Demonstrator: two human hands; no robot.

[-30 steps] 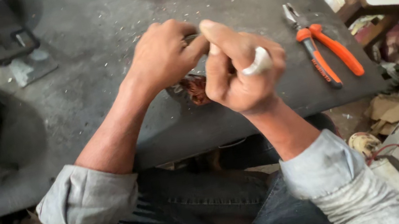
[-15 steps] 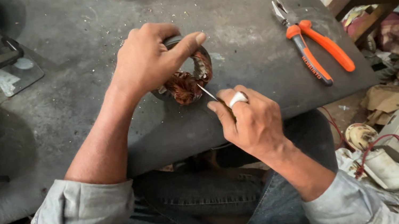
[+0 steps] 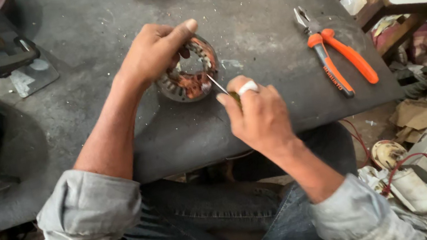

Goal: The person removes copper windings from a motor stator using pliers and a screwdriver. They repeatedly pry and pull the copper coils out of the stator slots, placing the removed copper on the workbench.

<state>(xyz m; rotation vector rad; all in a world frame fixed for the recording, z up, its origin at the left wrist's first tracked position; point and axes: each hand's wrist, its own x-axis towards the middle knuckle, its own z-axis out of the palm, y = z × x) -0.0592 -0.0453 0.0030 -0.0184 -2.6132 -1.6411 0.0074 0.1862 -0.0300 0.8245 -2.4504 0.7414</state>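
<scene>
The ring-shaped motor stator lies flat on the grey workbench, at upper centre of frame. The left hand covers its upper-left rim, fingers curled over it. Just lower right, the right hand pinches a thin metal tool, tip at the ring's inner edge. Orange-handled pliers lie well apart at right.

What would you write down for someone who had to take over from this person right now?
Left hand: grip on the round motor stator, holding it flat on the grey table.
Right hand: grip on a thin metal tool, its tip at the stator's copper windings.
Orange pliers lie untouched on the table, to the right.
Done: the stator is steadied and the tool is in place.
Left: windings are in the stator; how far the work has got cannot be told.
</scene>
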